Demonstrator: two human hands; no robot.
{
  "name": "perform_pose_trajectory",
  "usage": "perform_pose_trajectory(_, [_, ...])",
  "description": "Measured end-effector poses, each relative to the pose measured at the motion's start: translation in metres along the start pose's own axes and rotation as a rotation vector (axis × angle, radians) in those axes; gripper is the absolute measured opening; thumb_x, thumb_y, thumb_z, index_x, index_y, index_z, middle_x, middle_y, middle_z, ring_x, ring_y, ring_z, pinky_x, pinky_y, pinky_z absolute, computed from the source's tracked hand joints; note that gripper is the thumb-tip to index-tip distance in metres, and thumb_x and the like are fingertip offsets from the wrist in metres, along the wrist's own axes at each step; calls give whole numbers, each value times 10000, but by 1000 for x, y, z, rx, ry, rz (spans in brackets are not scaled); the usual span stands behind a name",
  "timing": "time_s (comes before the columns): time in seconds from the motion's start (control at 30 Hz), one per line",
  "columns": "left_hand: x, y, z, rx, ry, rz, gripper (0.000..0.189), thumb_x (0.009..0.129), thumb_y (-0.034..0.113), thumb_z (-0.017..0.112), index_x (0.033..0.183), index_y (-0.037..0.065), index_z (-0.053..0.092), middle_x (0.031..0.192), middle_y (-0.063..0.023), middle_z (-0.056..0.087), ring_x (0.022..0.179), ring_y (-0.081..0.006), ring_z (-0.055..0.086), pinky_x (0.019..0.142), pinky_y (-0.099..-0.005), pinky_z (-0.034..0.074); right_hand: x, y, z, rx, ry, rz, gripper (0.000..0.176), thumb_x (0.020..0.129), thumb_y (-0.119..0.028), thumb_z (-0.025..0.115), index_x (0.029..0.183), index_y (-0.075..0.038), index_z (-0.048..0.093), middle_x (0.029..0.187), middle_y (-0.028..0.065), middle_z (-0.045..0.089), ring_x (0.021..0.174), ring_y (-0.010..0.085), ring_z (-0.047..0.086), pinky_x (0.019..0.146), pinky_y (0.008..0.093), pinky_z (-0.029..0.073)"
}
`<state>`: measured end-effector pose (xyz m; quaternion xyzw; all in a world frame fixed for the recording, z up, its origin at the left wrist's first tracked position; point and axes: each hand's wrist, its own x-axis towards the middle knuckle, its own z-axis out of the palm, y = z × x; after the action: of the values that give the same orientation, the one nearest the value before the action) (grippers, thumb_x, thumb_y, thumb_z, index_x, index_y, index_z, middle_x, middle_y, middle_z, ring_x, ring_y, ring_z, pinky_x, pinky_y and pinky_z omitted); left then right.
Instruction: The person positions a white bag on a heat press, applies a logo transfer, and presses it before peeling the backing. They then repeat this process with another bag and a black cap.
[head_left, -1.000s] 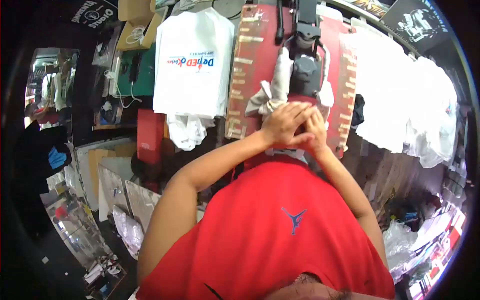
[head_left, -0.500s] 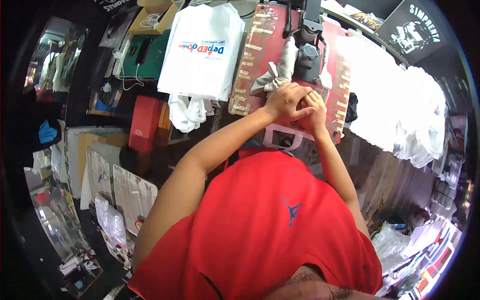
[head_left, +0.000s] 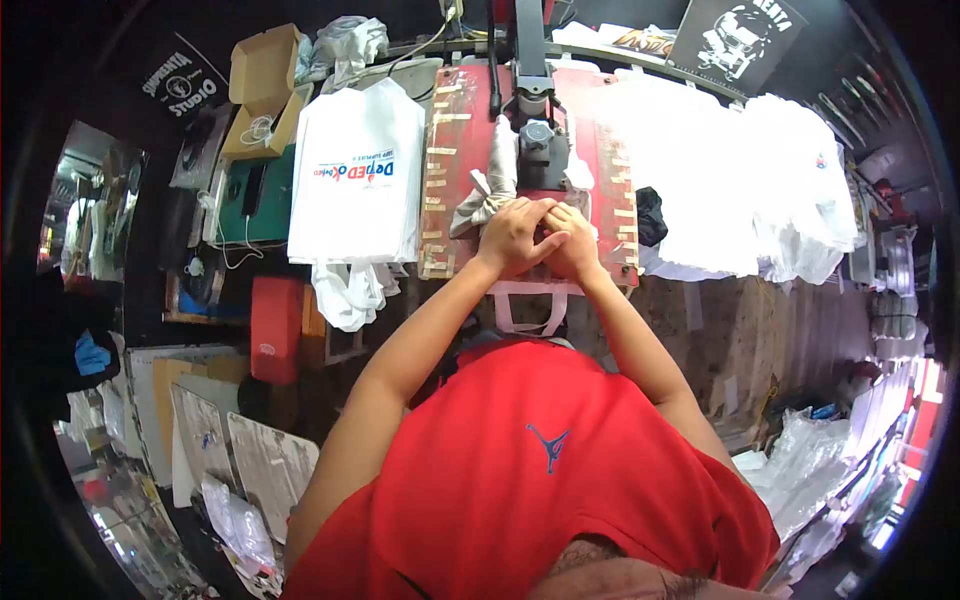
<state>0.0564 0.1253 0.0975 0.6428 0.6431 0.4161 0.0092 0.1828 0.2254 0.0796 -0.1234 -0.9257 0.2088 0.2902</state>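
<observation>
A red heat press (head_left: 455, 130) with tape strips along its edges stands before me. Its handle (head_left: 503, 160) is wrapped in pale cloth, with a loose knot at the left. At the handle's front end, my left hand (head_left: 515, 238) and my right hand (head_left: 573, 242) are closed side by side, fingers overlapping. They cover the part of the handle beneath them. A dark round knob (head_left: 538, 135) sits on the press just beyond my hands. Pale bag straps (head_left: 530, 325) hang from under the press's front edge, close to my shirt.
Left of the press lies a stack of printed white bags (head_left: 355, 215), handles hanging over the edge. White cloth items (head_left: 690, 180) and a black bundle (head_left: 650, 216) are at the right. Further left are an open cardboard box (head_left: 262, 85) and a red box (head_left: 275, 330).
The camera view has shifted, so the press and bags appear further left and lower. Both hands stay together at the handle, and the press looks the same.
</observation>
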Motion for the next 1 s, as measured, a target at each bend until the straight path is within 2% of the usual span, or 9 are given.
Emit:
perform_pose_trajectory(0.57, [5,12,0,17,-84,-106,538,887,526,658,1162,64,636,883,-133,651,844,-330,625,768,-436,476,-5,12,-4,170,50,-65,266,785,-200,679,1010,-57,685,1005,118,692,969,298,659,882,404,512])
perform_pose_trajectory(0.67, [4,2,10,-36,-21,-4,429,969,444,578,1132,53,641,830,-104,636,815,-315,618,758,-430,462,-9,13,-38,664,328,343,159,788,-64,728,938,-10,727,861,103,713,792,191,675,716,322,526])
perform_pose_trajectory(0.7, [3,-1,11,-33,-31,3,410,980,428,567,1120,51,645,822,-102,632,806,-310,614,749,-425,457,-11,31,-60,409,525,273,156,815,-41,678,960,-9,726,865,93,725,758,151,666,682,300,524])
perform_pose_trajectory(0.77, [5,-1,12,-16,-54,2,395,979,417,572,1097,48,648,820,-100,632,793,-306,607,737,-421,451,-35,89,-79,450,846,719,158,876,-28,607,980,-22,727,850,96,731,753,146,682,690,288,539])
perform_pose_trajectory(0.8, [4,-1,11,12,-68,-6,381,978,407,577,1074,46,651,817,-99,632,780,-302,600,725,-418,445,-40,105,-105,360,857,789,163,886,-37,599,997,-28,717,858,110,734,784,178,700,727,306,548])
perform_pose_trajectory(0.87, [5,-1,13,-1,-55,6,361,974,392,585,1052,46,652,810,-97,629,768,-300,593,717,-415,441,-75,159,-122,3,506,839,284,820,-1,602,1081,-66,691,972,159,729,912,304,707,815,375,554])
perform_pose_trajectory(0.9, [6,-1,13,-11,-35,18,342,970,377,592,1031,46,654,804,-95,626,755,-298,586,710,-413,437,-97,187,-110,-191,302,819,454,781,18,594,1207,-131,651,1160,221,664,1040,359,664,897,417,538])
perform_pose_trajectory(0.97, [10,5,10,25,-62,2,298,958,337,612,999,45,654,790,-91,623,751,-292,588,710,-410,440,-117,203,-88,-278,-31,772,639,789,18,590,1373,-238,550,1393,263,503,1220,408,561,985,464,506])
perform_pose_trajectory(1.0, [11,5,11,35,-55,4,283,953,323,619,991,45,654,785,-89,622,743,-289,587,705,-407,440,-120,209,-75,-271,-35,774,639,789,18,590,1373,-238,550,1393,263,503,1220,408,561,985,464,506])
